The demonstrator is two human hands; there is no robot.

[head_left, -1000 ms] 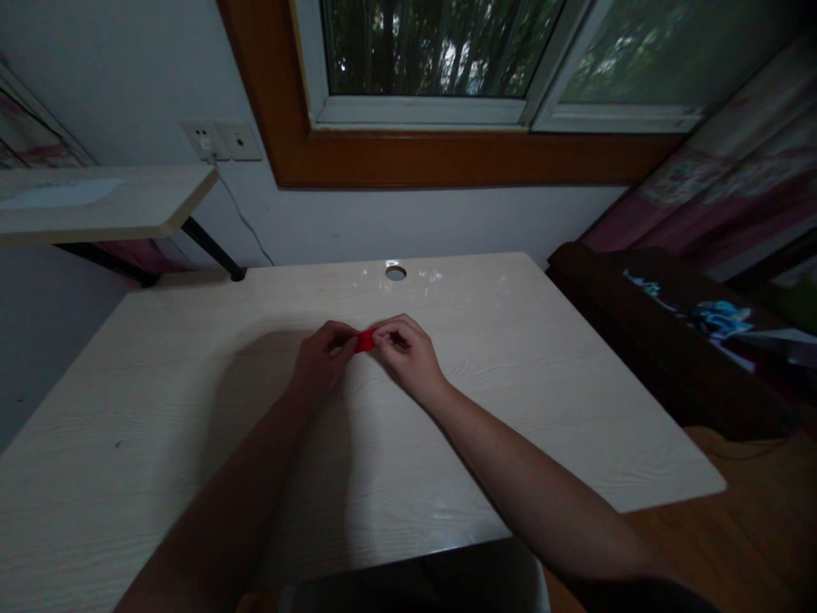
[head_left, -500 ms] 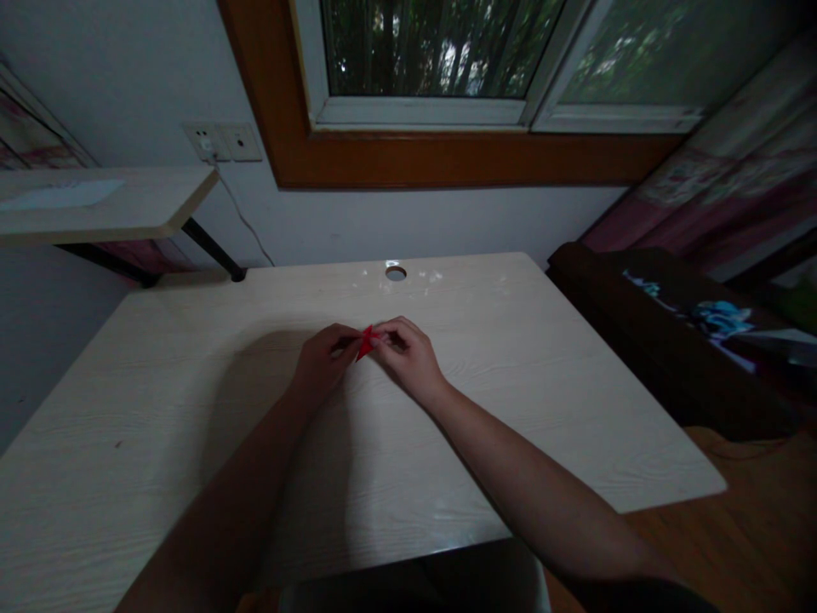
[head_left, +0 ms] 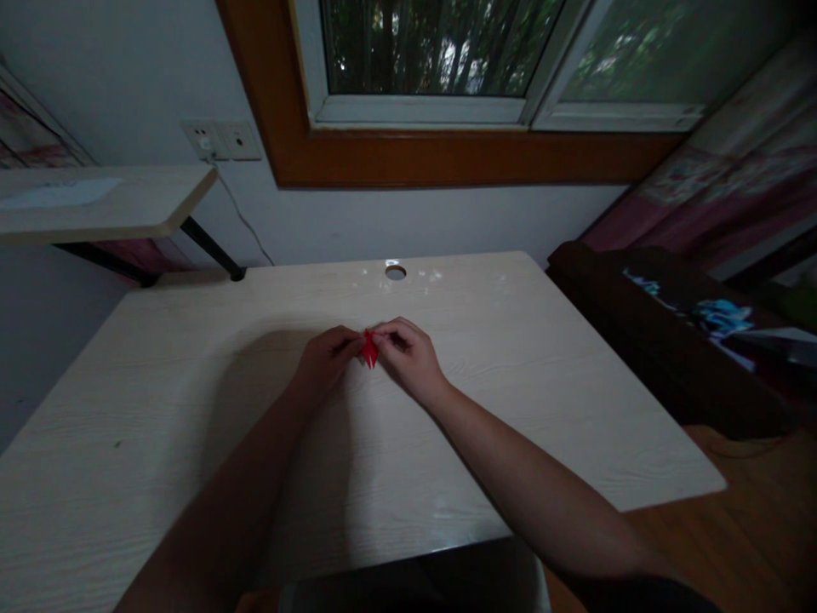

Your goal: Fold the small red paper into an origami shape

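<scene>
- Near edge of a pale wood-grain bench (head_left: 542, 383): left forearm (head_left: 230, 485) and right forearm (head_left: 523, 460) extend over it, angled in toward the middle.
- Left hand (head_left: 322, 358): thumb and fingertips pinch the left side of a small red folded piece (head_left: 370, 351).
- Right hand (head_left: 412, 353): same kind of pinch, on the piece's right side.
- Grip probably so because the piece is small and looks thin; fingertips alone seem enough, and one pinch per side would steady it while leaving its middle uncovered.
- Piece sits directly between the two hands, touching both, narrow tips pointing to the near side. Whether it touches the bench, cannot tell.
- Beyond the hands, near the bench's far edge: a round hole (head_left: 396, 272), perhaps for cables.
- Far left: raised shelf (head_left: 166, 200) on dark legs, likely lifted to keep bench space usable.
- Farthest: wall socket (head_left: 221, 140) at left, window (head_left: 434, 51) in the centre.
</scene>
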